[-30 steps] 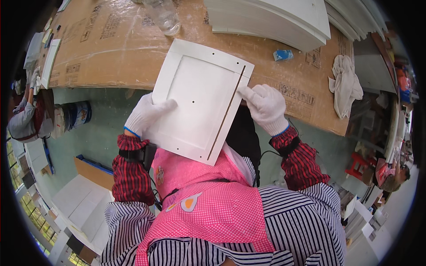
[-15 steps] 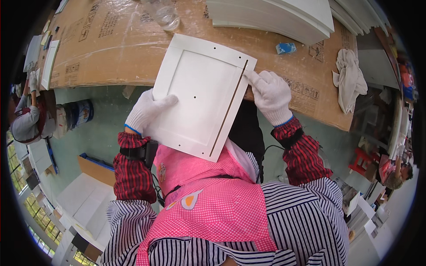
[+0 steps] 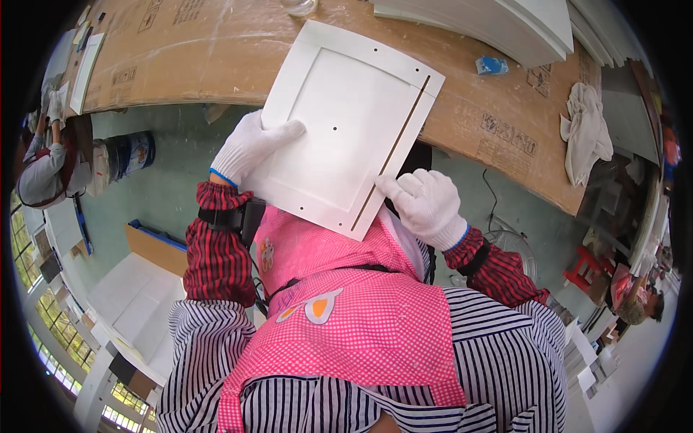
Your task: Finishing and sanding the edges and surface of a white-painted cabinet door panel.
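A white rectangular panel (image 3: 361, 119) is held tilted over my lap, its far part in front of the table edge. It has a recessed middle, several small dark holes and a long dark slot along its right side. My left hand (image 3: 254, 146), in a white knit glove, grips the panel's left edge with the thumb on top. My gloved right hand (image 3: 426, 206) is closed with curled fingers, its fingertips at the panel's lower right edge beside the slot. Anything pinched in those fingers is hidden.
Ahead stands a cardboard-covered table (image 3: 195, 61) bearing stacked white boards (image 3: 491, 25), a small blue block (image 3: 492, 66), a white cloth (image 3: 586, 133) and a clear container (image 3: 299, 7). A fan (image 3: 514, 249) stands at right. One person (image 3: 54, 169) is at far left, another (image 3: 635, 299) far right.
My right hand has slid along the panel's right edge from its far corner toward me. The left hand keeps its grip. The whole view has shifted slightly, with the table appearing higher.
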### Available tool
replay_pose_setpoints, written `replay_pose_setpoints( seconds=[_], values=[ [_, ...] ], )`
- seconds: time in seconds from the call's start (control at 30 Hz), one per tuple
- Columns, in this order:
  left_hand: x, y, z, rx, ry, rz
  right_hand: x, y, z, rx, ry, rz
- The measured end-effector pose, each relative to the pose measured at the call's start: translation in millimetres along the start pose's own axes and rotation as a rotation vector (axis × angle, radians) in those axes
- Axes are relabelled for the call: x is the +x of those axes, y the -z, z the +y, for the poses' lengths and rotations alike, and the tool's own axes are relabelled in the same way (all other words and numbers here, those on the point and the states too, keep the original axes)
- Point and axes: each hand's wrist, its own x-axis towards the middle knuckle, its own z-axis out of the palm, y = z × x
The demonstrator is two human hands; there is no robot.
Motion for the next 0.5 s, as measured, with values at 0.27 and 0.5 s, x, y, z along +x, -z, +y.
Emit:
replay_pose_setpoints(
  seconds=[0.27, 0.5],
  values=[
    [0, 1, 2, 0.031, 0.031, 0.015, 7, -12, -16, 0.013, -0.083, 0.045],
    [2, -1, -1, 0.035, 0.042, 0.023, 3, -8, -24, 0.017, -0.133, -0.057]
  ],
)
